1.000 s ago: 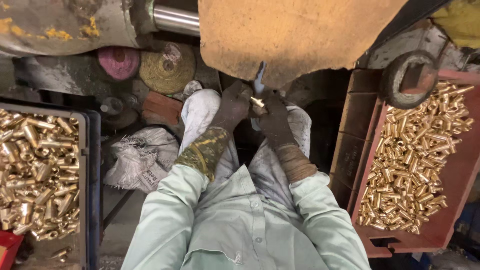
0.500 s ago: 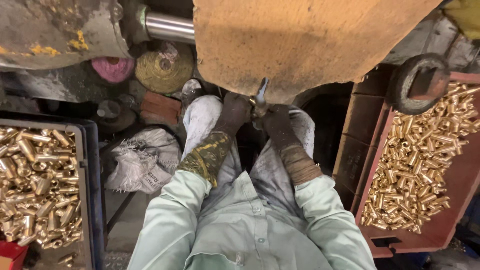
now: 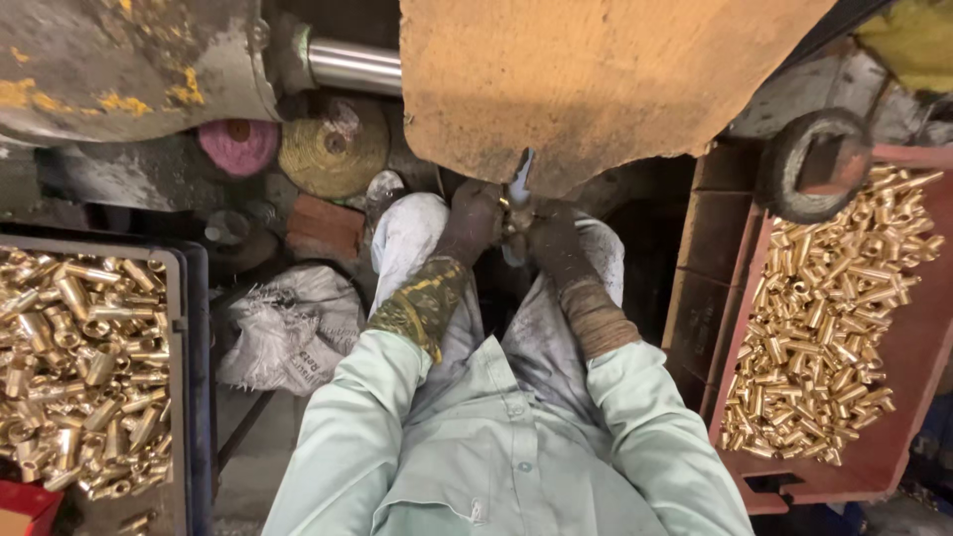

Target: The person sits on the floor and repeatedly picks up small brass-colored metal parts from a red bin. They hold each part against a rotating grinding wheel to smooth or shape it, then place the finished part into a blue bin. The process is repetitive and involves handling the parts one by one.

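Both gloved, the left hand [image 3: 475,220] and right hand [image 3: 552,236] pinch a small brass fitting [image 3: 508,206], probably stiff, light and slippery, against the buffing wheel [image 3: 596,79].

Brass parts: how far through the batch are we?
Looks roughly midway, hedged. Done, seemingly: the red tray on the right holds a heap of brass pieces. In hand: left hand and right hand press one small piece to the buffing wheel. Left: the dark crate is still well filled with brass.
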